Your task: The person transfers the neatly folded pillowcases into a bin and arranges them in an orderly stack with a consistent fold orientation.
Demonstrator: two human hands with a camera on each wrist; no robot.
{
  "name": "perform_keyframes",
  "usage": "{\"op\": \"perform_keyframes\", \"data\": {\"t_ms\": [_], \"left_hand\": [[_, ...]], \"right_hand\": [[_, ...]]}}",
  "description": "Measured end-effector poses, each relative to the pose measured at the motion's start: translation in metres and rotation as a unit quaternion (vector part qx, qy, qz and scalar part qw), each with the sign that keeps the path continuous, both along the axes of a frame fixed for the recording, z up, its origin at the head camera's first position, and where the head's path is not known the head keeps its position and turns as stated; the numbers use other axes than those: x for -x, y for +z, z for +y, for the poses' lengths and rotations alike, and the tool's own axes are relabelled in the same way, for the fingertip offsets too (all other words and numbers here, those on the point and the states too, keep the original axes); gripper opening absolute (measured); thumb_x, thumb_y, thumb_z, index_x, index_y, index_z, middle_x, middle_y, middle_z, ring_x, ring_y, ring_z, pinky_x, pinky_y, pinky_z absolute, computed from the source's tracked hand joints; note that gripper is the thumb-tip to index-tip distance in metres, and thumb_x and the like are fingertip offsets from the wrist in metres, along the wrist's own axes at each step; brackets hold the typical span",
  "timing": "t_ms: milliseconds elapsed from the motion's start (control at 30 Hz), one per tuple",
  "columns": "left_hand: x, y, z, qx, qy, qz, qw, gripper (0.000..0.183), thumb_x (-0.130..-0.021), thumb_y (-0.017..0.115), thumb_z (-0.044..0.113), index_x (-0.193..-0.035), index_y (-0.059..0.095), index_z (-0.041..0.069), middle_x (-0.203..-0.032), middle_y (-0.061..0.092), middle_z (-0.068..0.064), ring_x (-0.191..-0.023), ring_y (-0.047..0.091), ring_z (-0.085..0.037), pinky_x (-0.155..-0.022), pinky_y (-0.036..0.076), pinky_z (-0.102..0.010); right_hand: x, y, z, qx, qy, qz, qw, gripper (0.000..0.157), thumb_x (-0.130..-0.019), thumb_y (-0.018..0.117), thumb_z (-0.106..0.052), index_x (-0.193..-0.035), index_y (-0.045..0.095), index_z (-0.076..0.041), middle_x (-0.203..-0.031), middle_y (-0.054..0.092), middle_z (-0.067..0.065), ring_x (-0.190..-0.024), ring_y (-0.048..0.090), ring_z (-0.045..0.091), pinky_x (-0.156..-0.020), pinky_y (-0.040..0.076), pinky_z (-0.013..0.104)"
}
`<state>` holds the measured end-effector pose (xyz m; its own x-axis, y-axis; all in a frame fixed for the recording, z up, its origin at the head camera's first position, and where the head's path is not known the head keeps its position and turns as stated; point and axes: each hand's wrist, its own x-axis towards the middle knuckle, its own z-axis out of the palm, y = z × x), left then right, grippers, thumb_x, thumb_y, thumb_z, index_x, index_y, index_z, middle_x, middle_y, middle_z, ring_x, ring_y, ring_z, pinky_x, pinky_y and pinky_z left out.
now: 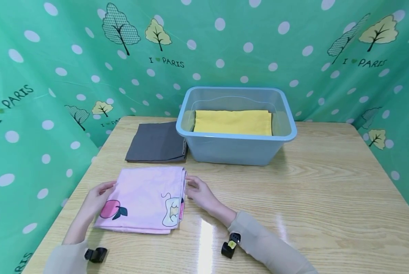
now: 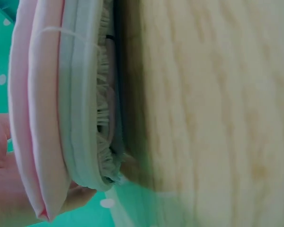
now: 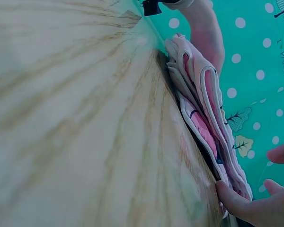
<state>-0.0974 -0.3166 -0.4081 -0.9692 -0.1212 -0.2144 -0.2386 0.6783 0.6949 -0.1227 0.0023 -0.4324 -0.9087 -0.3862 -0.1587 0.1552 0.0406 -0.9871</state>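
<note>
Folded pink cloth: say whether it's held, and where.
The right hand only touches the right edge of the cloth; whether the left hand grips its left edge is unclear.

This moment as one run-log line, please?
left hand: at pink cloth, left edge; right hand: at its right edge; yellow cloth: in blue bin; gray cloth: beside bin

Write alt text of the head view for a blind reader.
A left hand and right hand flank a folded pink cloth on a wooden table; beyond it are a dark gray cloth and a blue bin holding yellow cloth.
</note>
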Motion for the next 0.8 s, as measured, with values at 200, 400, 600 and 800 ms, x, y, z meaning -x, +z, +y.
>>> {"op": "perform_keyframes", "data": {"t_ms": [200, 400, 600, 800], "left_hand": [[-0.001, -0.002, -0.002, -0.027, -0.004, -0.01, 0.9996, 0.051, -0.096, 0.033, 0.029, -0.129, 0.035, -0.01, -0.132, 0.029, -0.033, -0.122, 0.025, -0.046, -0.097, 0.024, -0.054], [-0.001, -0.002, 0.001, -0.036, -0.016, -0.026, 0.9989, 0.052, -0.096, 0.034, 0.031, -0.13, 0.035, -0.007, -0.135, 0.026, -0.032, -0.125, 0.017, -0.046, -0.098, 0.018, -0.057], [-0.001, 0.0, 0.006, -0.027, -0.027, -0.029, 0.9988, 0.049, -0.096, 0.034, 0.029, -0.13, 0.037, -0.006, -0.134, 0.026, -0.032, -0.124, 0.018, -0.046, -0.098, 0.019, -0.057], [-0.001, 0.0, 0.011, -0.037, -0.023, -0.041, 0.9982, 0.047, -0.096, 0.034, 0.025, -0.131, 0.036, -0.006, -0.135, 0.024, -0.032, -0.125, 0.019, -0.045, -0.099, 0.018, -0.056]], "right_hand": [[-0.001, 0.001, -0.002, 0.034, 0.0, -0.029, 0.999, 0.047, -0.085, 0.052, -0.002, -0.129, 0.038, 0.001, -0.128, 0.036, 0.03, -0.109, 0.047, 0.037, -0.08, 0.048, 0.035], [-0.001, 0.003, -0.005, 0.072, 0.001, -0.068, 0.995, 0.048, -0.085, 0.051, 0.001, -0.131, 0.036, 0.0, -0.126, 0.04, 0.028, -0.101, 0.053, 0.033, -0.08, 0.049, 0.038], [-0.001, 0.002, -0.009, 0.099, -0.006, -0.099, 0.99, 0.053, -0.084, 0.053, 0.003, -0.133, 0.033, -0.002, -0.124, 0.042, 0.027, -0.095, 0.057, 0.029, -0.079, 0.048, 0.039], [-0.001, -0.001, -0.015, 0.101, -0.01, -0.107, 0.989, 0.053, -0.081, 0.055, 0.004, -0.13, 0.038, -0.004, -0.116, 0.049, 0.026, -0.094, 0.058, 0.028, -0.08, 0.049, 0.034]]}}
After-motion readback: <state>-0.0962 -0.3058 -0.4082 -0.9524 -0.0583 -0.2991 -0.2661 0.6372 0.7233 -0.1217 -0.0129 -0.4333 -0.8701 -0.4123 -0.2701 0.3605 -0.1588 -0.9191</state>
